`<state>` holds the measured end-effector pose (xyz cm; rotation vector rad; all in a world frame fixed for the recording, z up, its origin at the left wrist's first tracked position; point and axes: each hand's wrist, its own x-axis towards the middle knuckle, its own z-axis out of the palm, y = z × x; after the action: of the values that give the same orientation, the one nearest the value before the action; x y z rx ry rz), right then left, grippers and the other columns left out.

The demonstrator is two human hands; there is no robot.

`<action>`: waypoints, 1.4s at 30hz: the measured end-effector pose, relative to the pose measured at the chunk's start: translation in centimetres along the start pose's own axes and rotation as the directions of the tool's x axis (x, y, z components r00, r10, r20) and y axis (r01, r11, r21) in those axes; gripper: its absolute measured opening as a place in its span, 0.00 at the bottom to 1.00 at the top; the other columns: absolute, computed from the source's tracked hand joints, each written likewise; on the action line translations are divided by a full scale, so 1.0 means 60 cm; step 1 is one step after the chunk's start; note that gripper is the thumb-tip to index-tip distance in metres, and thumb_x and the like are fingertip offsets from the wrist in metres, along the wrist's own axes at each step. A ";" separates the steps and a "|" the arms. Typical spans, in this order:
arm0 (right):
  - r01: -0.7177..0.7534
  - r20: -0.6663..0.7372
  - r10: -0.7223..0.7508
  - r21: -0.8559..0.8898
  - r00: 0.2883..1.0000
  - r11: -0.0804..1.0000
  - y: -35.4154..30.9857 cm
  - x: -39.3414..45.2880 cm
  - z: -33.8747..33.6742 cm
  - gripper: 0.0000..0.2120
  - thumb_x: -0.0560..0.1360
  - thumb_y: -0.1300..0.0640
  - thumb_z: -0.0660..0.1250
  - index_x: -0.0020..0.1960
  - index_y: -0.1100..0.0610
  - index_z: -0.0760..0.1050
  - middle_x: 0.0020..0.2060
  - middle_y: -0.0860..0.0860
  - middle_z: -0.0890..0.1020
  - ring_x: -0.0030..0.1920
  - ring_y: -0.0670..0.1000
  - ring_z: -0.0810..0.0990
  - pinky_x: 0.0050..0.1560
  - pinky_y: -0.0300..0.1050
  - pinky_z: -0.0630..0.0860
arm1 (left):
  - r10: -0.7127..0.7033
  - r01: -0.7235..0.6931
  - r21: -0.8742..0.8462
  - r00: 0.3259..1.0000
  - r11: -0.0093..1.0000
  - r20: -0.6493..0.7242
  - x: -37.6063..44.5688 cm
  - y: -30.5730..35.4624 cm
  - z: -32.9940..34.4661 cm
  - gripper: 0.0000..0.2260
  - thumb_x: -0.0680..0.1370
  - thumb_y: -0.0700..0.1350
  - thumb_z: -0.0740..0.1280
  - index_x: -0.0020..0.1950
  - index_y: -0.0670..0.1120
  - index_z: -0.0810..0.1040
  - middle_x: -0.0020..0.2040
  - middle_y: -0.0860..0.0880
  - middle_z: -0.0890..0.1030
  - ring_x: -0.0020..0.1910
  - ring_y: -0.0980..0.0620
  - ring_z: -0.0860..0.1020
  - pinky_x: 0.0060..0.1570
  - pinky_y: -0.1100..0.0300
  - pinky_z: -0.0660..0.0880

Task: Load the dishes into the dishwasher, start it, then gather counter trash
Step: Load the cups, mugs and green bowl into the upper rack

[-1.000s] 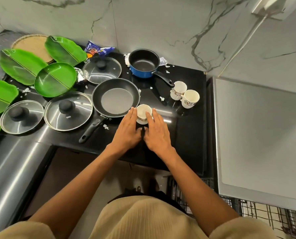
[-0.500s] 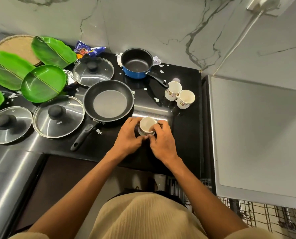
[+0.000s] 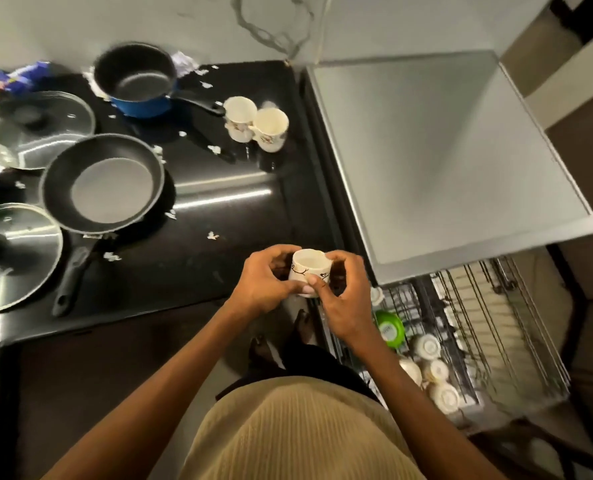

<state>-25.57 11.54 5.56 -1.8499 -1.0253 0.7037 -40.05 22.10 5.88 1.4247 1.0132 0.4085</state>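
A small white cup (image 3: 309, 268) with a dark print is held between both hands above the front right corner of the black counter (image 3: 219, 209). My left hand (image 3: 265, 284) grips its left side and my right hand (image 3: 343, 296) grips its right side, thumbs curled under. Two more white cups (image 3: 257, 123) stand at the back of the counter. To the right and below, the dishwasher's wire rack (image 3: 478, 327) is pulled out, with several white cups (image 3: 433, 375) and a green item (image 3: 388, 329) in it.
A black frying pan (image 3: 104, 185), a blue saucepan (image 3: 137, 81) and two glass lids (image 3: 11, 254) lie on the counter's left part. White scraps of trash (image 3: 213, 236) are scattered there, and a blue wrapper (image 3: 8, 77) lies at the back left. The grey dishwasher top (image 3: 444, 154) stands right.
Both hands lifted the cup off the counter and carried it toward me and to the right. The view swung right, bringing the dishwasher rack into sight.
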 end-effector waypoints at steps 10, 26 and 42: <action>-0.125 -0.212 0.125 0.016 0.969 0.992 0.101 -0.128 -0.133 0.25 0.76 0.49 0.70 0.70 0.51 0.69 0.62 0.47 0.76 0.62 0.48 0.77 0.58 0.53 0.79 | -0.217 0.237 -0.088 0.958 0.968 0.190 -0.015 -0.003 0.204 0.20 0.66 0.35 0.81 0.56 0.42 0.83 0.48 0.47 0.87 0.48 0.53 0.85 0.47 0.64 0.79; -0.301 -0.160 0.270 -0.219 0.949 0.928 0.323 -0.195 -0.319 0.34 0.68 0.51 0.77 0.70 0.57 0.68 0.58 0.53 0.71 0.51 0.47 0.73 0.48 0.36 0.74 | -0.636 0.646 -0.069 0.762 0.761 0.121 -0.015 -0.073 0.564 0.16 0.73 0.49 0.78 0.42 0.36 0.81 0.38 0.45 0.84 0.33 0.55 0.83 0.31 0.63 0.78; -0.485 -0.064 0.532 -0.514 0.844 0.708 0.534 -0.044 -0.347 0.41 0.66 0.42 0.77 0.70 0.60 0.66 0.58 0.58 0.78 0.55 0.60 0.79 0.56 0.54 0.79 | -0.455 -0.243 0.926 0.816 0.290 0.357 0.013 -0.220 0.595 0.38 0.78 0.55 0.62 0.81 0.38 0.51 0.81 0.38 0.52 0.81 0.42 0.48 0.79 0.48 0.44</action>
<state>1.19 -8.18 -13.42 -2.6573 -0.7937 0.8997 -16.37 -1.52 -12.39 2.3344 0.8067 -0.9716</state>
